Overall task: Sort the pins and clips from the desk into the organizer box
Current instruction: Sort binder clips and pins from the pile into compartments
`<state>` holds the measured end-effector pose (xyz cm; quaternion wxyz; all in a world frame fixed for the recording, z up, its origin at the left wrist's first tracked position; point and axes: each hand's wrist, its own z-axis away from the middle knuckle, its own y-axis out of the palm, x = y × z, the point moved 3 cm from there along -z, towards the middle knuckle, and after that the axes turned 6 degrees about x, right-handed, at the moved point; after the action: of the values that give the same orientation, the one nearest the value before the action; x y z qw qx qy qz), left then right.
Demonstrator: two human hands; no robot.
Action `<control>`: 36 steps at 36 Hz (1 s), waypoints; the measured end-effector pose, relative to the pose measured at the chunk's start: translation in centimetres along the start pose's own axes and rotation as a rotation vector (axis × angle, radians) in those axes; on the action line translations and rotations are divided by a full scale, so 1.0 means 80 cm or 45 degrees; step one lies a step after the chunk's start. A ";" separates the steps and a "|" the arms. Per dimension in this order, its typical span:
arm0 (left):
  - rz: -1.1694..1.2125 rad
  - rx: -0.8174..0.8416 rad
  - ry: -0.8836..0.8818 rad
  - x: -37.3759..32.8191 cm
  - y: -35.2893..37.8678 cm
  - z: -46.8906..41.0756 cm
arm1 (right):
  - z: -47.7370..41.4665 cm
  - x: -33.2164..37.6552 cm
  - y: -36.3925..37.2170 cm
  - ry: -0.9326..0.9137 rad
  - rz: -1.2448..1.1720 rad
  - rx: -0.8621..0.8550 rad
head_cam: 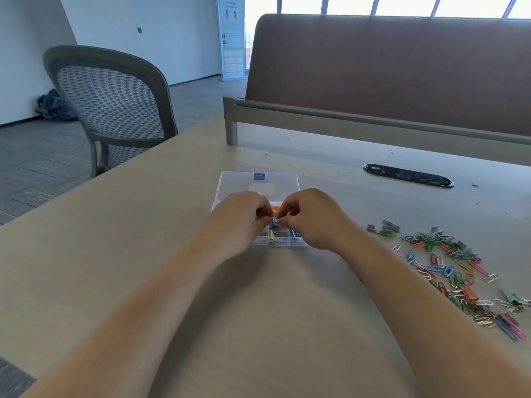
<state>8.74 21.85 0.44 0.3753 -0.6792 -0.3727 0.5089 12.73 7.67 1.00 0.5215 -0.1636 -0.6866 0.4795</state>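
Head view: both hands, left hand (244, 216) and right hand (307, 218), pinch one small clip (275, 221) together over the open organizer box (230, 183), probably untangling it; loose clips (448, 265) wait on the table (143, 254).

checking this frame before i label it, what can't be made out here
Head view only:
- The small item pinched between the left hand and right hand: too small, and fingers cover it.
- The box compartments: both hands hide most of them, so the contents cannot be counted.
- The pile of clips: runs towards the right edge; pieces too small and tangled to count.
- The lid label: blurred.
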 end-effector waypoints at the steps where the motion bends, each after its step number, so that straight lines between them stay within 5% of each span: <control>1: -0.009 -0.004 -0.002 0.000 0.000 0.000 | 0.000 0.000 0.000 -0.003 0.004 0.000; 36: -0.015 0.024 -0.003 -0.003 -0.003 0.001 | -0.005 -0.007 0.005 -0.008 0.166 -0.040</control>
<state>8.59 21.73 0.75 0.3842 -0.6727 -0.3725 0.5110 13.18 7.66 0.34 0.4843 -0.2146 -0.6835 0.5021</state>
